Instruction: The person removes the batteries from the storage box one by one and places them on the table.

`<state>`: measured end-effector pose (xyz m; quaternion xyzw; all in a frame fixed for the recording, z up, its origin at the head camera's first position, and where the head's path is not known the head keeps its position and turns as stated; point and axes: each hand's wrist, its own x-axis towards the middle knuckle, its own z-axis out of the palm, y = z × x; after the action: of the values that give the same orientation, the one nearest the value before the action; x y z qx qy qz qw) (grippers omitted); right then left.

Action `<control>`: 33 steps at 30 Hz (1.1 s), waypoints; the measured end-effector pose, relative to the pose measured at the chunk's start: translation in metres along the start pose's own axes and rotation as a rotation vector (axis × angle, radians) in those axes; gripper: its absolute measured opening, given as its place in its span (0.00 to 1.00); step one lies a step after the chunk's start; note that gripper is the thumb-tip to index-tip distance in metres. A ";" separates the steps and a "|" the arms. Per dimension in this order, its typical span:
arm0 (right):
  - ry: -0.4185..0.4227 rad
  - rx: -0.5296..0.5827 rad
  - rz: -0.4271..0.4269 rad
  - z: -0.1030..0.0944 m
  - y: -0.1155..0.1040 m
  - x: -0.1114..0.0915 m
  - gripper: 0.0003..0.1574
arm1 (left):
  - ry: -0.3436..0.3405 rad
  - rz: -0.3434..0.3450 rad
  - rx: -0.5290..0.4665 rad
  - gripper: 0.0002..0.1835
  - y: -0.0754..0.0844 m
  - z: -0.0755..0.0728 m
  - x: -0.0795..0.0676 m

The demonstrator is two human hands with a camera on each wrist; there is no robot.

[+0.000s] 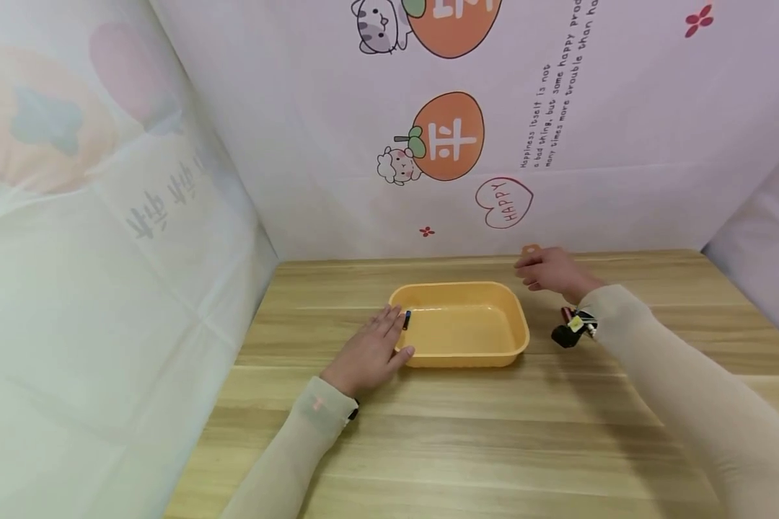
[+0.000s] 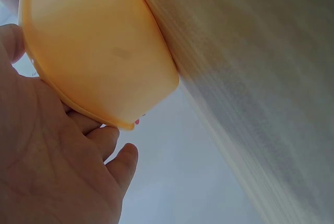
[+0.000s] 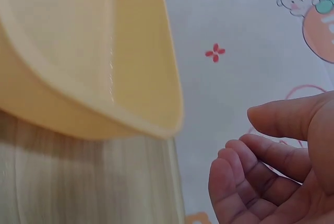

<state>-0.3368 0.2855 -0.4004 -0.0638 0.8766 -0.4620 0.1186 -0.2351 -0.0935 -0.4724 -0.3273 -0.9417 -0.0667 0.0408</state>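
Observation:
A yellow rectangular tray (image 1: 457, 360) stands on the wooden table. My left hand (image 1: 370, 353) rests over the tray's left rim with its fingers fairly straight; from the left wrist view, the fingers lie along the rim of the yellow tray (image 2: 99, 46). Inside, near the left end, lies a small dark and blue object (image 1: 407, 320), partly hidden by the left fingertips. Beyond the tray's back right corner, my right hand (image 1: 555, 272) is held apart from it. In the right wrist view its fingers are loosely bent, thumb apart, with nothing between them.
A white cloth wall (image 1: 337, 202) with printed fruit, animals and lettering rises at the table's back edge. Another cloth (image 1: 188, 324) hangs along the left. The wooden tabletop (image 1: 467, 440) extends in front of the tray. A dark wrist device (image 1: 568, 333) hangs below the right sleeve.

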 end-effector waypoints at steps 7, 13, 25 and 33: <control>-0.027 0.024 -0.032 0.022 -0.007 0.004 0.23 | -0.008 -0.012 0.003 0.43 -0.002 0.001 -0.002; -0.053 0.043 -0.045 0.035 -0.007 0.008 0.22 | -0.015 -0.014 0.009 0.43 -0.002 0.002 -0.001; -0.075 0.076 -0.039 0.056 -0.014 0.014 0.22 | -0.008 -0.014 0.007 0.42 0.000 0.003 0.000; -0.105 0.098 -0.039 0.071 -0.015 0.019 0.23 | -0.010 -0.013 0.026 0.43 0.000 0.003 0.000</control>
<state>-0.3360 0.2167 -0.4296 -0.0992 0.8441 -0.5026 0.1585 -0.2355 -0.0932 -0.4750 -0.3210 -0.9447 -0.0533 0.0401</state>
